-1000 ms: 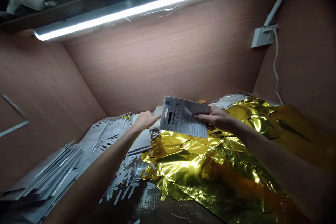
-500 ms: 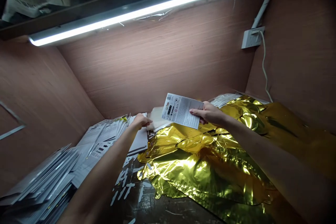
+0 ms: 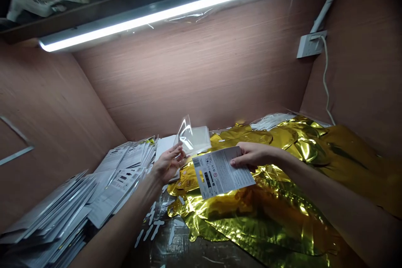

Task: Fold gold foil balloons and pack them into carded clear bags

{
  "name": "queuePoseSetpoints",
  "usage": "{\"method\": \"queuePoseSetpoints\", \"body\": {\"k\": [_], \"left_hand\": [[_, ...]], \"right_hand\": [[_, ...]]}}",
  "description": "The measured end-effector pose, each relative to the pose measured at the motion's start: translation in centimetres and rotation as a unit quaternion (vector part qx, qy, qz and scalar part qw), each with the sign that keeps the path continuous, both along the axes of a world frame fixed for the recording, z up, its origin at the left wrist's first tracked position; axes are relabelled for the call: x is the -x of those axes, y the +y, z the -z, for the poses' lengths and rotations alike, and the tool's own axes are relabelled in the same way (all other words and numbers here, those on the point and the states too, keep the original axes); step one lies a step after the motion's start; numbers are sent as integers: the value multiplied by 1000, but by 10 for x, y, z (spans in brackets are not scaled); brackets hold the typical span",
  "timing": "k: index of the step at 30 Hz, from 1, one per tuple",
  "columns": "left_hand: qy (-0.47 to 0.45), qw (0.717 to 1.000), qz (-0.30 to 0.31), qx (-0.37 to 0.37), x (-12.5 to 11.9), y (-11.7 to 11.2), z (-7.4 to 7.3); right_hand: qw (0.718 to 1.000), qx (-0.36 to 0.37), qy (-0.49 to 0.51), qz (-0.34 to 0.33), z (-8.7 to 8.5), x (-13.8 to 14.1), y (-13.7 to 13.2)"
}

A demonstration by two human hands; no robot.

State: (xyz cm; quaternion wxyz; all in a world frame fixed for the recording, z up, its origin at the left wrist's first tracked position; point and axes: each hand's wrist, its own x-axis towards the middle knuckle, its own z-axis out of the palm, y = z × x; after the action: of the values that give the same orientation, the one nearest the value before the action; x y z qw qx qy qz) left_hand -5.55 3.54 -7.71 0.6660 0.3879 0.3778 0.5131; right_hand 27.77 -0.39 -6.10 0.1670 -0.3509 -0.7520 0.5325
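Observation:
My right hand [image 3: 251, 155] pinches the right edge of a white printed card [image 3: 221, 171] with a barcode and a hang hole, held low over crumpled gold foil balloons [image 3: 248, 205]. My left hand [image 3: 168, 163] holds a clear plastic sleeve [image 3: 186, 136] by its lower edge, lifted off a small stack of clear sleeves [image 3: 197, 139] near the back wall. The two hands are a short distance apart, with the card between them.
Fanned piles of white printed cards [image 3: 78, 194] lie along the left side. More gold foil [image 3: 307, 142] and a bunch of white straws [image 3: 271, 120] sit at the right. Wooden walls enclose the bench; a light strip [image 3: 182, 8] runs overhead, and a socket [image 3: 310, 44] with a cable is at the right.
My left hand has picked a clear sleeve off the stack and drawn it back toward me. My right hand has lowered the card and brought it nearer.

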Motion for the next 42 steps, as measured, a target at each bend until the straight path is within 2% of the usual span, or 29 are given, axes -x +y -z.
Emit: {"method": "queuePoseSetpoints", "body": {"k": [5,12,14,21,27,37,42], "left_hand": [[-78,997,26,-10,0,-37,19],[-134,991,-11,-7,3,-49,33],[-144,989,-15,-5,3,-53,33],[-158,987,-40,4,-3,-66,31],[-165,985,-43,20,-6,-70,34],[-183,983,-23,23,-11,-76,36],[-196,980,-23,22,-13,-75,37]], "right_hand": [[999,27,-28,-30,-4,10,-13],[989,89,-74,-94,3,20,-16],[991,88,-69,-78,5,24,-15],[997,46,-46,47,9,24,-15],[996,73,-31,51,13,18,-11],[995,32,16,95,13,36,-16],[989,11,12,149,15,37,-17]]}}
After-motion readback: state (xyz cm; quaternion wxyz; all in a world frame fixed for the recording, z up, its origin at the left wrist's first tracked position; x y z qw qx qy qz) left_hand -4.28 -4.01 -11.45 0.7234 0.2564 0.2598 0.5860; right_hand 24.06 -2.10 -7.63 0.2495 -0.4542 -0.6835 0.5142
